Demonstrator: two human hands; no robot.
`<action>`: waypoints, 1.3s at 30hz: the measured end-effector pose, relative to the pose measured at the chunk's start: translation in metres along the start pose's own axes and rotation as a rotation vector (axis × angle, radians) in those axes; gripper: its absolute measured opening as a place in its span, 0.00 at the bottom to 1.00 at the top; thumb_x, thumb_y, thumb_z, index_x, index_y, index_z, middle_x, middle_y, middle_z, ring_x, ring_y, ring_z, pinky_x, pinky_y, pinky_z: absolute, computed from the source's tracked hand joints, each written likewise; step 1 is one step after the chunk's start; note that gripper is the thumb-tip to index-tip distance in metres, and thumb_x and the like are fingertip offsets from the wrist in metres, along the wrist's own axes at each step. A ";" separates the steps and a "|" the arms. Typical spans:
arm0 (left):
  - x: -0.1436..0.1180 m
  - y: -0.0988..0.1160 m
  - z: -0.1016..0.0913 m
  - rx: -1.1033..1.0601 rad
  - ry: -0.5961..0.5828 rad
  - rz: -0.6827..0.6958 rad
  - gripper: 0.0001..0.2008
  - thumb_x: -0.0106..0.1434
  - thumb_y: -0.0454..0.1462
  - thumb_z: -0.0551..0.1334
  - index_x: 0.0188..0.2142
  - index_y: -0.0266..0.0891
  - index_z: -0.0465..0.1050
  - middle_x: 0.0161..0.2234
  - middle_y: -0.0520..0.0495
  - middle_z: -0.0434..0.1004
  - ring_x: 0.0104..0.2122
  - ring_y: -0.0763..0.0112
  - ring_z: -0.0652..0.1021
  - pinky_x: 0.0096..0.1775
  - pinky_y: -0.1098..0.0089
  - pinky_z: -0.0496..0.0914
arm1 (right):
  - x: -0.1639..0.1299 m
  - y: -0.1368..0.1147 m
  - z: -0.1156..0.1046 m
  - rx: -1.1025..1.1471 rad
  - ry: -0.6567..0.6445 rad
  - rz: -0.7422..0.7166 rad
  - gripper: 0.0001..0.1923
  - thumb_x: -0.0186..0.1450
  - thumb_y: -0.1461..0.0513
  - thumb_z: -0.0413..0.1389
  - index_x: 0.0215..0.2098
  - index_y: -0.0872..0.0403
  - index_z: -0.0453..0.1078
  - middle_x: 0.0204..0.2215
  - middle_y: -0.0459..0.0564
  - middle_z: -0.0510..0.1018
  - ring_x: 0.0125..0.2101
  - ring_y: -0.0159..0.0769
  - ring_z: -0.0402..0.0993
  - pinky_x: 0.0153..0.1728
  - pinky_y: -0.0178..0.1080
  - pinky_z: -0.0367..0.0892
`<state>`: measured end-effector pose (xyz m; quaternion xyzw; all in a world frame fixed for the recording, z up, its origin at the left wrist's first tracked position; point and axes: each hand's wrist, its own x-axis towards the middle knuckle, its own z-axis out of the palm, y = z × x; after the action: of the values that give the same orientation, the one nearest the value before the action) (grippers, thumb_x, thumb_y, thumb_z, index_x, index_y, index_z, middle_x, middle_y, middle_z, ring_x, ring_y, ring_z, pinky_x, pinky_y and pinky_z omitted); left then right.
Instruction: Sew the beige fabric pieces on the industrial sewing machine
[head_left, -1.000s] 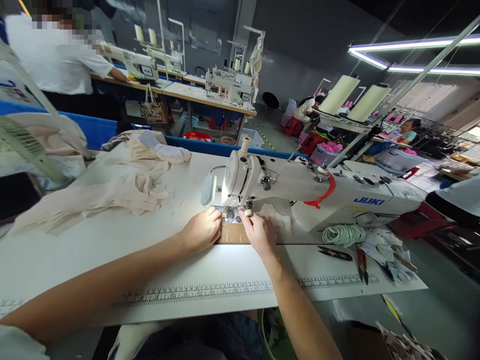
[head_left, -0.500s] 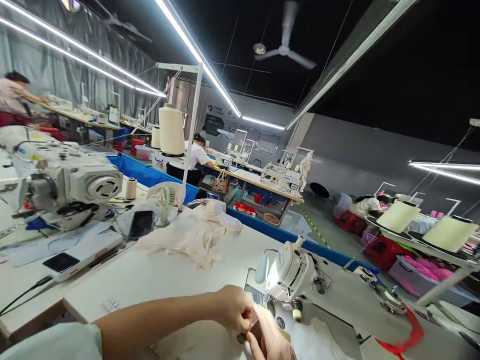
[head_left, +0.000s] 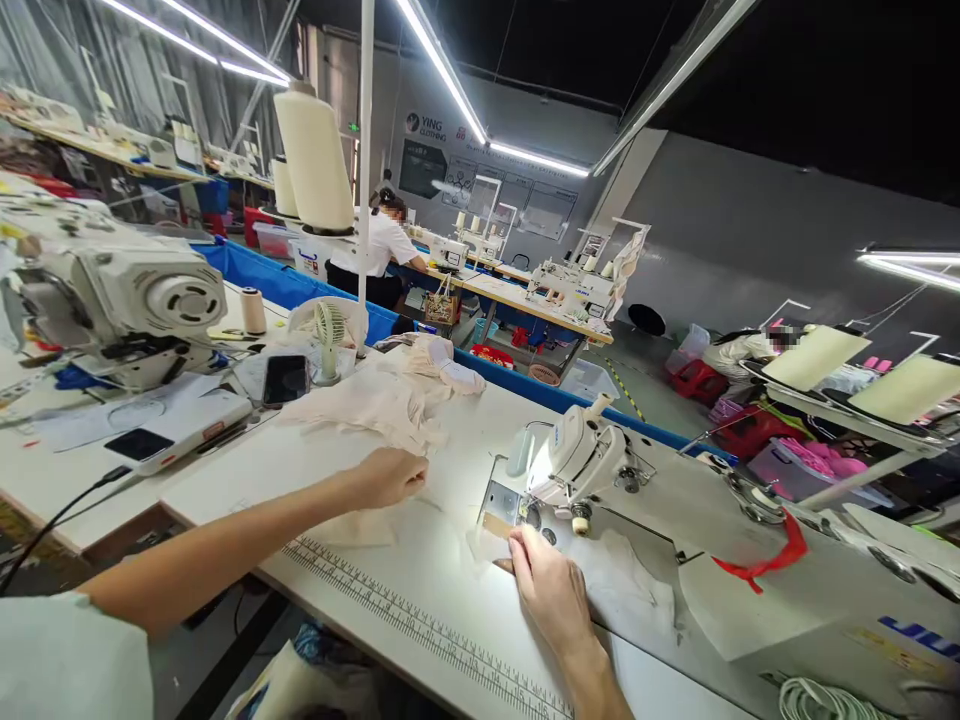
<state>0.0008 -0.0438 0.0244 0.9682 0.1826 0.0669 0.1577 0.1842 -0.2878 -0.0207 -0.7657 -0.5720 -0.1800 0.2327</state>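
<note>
Fabric heap (head_left: 375,405), one, on the surface (head_left: 439,560), left hand (head_left: 386,478) in a loose fist near it, right hand (head_left: 551,585) bent-fingered beside one sewing machine (head_left: 566,455) with one red ribbon (head_left: 780,555), either hold unclear.

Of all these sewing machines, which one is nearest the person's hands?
The sewing machine with the red ribbon, its lit needle end beside the right hand; the left machine and the background machines stand farther off.

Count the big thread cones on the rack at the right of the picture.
2: the left cone and the right cone, side by side on the rack. Others could be hidden behind them.
</note>
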 end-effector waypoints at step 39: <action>0.057 0.086 0.035 -0.630 -0.248 0.185 0.08 0.58 0.41 0.57 0.27 0.41 0.66 0.22 0.51 0.77 0.24 0.69 0.75 0.29 0.71 0.66 | -0.004 -0.010 -0.036 -0.134 -0.325 -0.216 0.16 0.69 0.67 0.52 0.53 0.56 0.73 0.51 0.54 0.79 0.38 0.40 0.71 0.39 0.40 0.66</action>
<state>0.0889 -0.1087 0.0240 0.8852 0.0442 0.0159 0.4629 0.1733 -0.3093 0.0082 -0.7326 -0.6676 -0.1158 0.0651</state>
